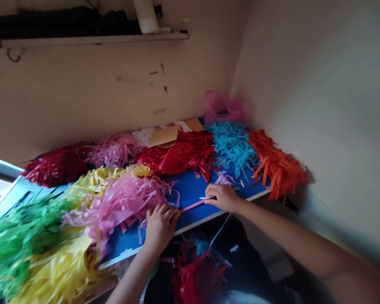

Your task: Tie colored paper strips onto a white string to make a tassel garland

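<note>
Right grip (223,198) pressed together, pinching one end of a narrow pink paper strip (193,205). Strip lies on the blue desk (190,190), long axis nearly along the desk's front edge, its far end reaching the left grip (161,226). Left grip curled at that edge over a pink paper fringe (123,202); cannot tell whether it pinches anything. Right grip nearer the orange paper fringe (277,166); blue paper fringe (231,145) and red paper fringe (190,152) lie beyond both grips.
</note>
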`<state>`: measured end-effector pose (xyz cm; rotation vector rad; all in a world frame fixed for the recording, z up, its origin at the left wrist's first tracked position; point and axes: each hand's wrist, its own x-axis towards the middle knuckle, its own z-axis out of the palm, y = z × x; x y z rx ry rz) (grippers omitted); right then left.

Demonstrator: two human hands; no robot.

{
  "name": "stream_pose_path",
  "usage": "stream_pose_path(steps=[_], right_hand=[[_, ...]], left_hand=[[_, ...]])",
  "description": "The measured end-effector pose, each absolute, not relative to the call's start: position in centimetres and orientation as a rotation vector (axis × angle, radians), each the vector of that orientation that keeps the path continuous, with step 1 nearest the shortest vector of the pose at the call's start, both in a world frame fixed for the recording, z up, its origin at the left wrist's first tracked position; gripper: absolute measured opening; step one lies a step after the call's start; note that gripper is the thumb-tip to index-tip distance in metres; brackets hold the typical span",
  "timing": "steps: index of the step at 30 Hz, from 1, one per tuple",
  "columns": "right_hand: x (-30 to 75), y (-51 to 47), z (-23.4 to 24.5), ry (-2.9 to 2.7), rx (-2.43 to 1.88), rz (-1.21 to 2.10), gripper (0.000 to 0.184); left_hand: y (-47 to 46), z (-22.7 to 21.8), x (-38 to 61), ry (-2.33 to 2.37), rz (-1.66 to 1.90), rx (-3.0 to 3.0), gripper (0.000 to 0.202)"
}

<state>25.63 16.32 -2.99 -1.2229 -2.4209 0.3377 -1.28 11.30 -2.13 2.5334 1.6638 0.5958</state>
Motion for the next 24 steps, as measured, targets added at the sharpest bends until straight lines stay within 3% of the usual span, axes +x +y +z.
stream_pose_path(steps=[10, 12, 16, 21, 24], right_hand=[[23.8, 16.7, -1.7, -2.422, -1.55, 0.348, 0.016], [23.7, 16.8, -1.4, -2.48, -1.501, 0.331, 0.012], [24.0, 16.6, -0.9, -2.651, -1.251, 0.299, 0.014], [23.7, 17.0, -1.2, -2.755, -1.039, 0.227, 0.018], [23.2, 17.3, -1.1, -2.715, -1.054, 0.2, 0.011]], left_hand=[[11.9, -1.1, 0.4, 1.832, 0.481, 2.537, 0.015], [11.9, -0.7, 0.6, 1.771, 0.477, 2.617, 0.013], [11.7, -0.7, 0.7, 1.442, 0.437, 2.898, 0.033], [12.7, -2.0, 1.3, 1.366, 0.582, 2.929, 0.024], [13.6, -2.3, 1.8, 1.364, 0.668, 2.96, 0.021]])
